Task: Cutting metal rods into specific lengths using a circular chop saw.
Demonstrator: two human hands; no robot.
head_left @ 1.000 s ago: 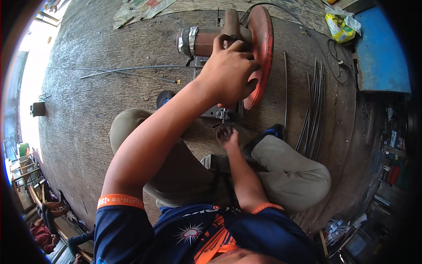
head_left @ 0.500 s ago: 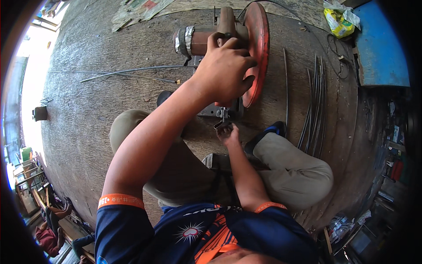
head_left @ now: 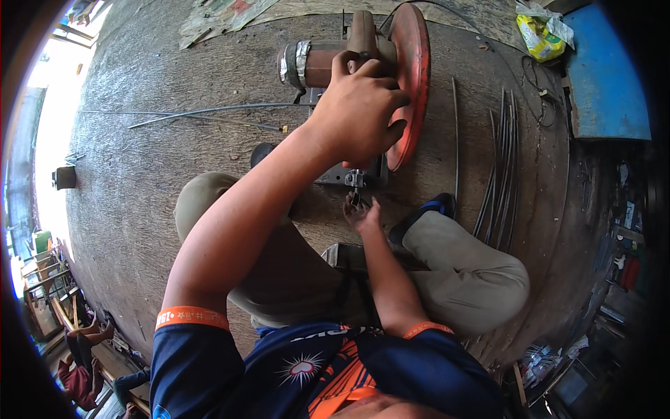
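Observation:
My left hand [head_left: 359, 105] lies over the top of a cut-off saw [head_left: 361, 35] with a brown motor body and a red round guard [head_left: 412, 84]. Its fingers curl over the saw's grip, which is mostly hidden beneath the palm, and the thumb sticks out toward the guard. Below the saw's dark base, a small metal vise screw with a crank [head_left: 355, 180] points toward me. My right hand [head_left: 363, 213] is palm up at the crank's near end, thumb and fingers apart around it. Whether the fingers touch the crank, I cannot tell.
Thin metal rods [head_left: 499, 167] lie on the worn floor at right, with one single rod [head_left: 456, 140] nearer the saw. Long rods [head_left: 209, 110] extend left from the saw. A blue panel [head_left: 607, 77] and yellow bag [head_left: 541, 38] are far right. Another person [head_left: 80, 377] sits at lower left.
My right hand's fingers have loosened and spread at the crank, which has turned a little. The left hand and the saw have stayed in place.

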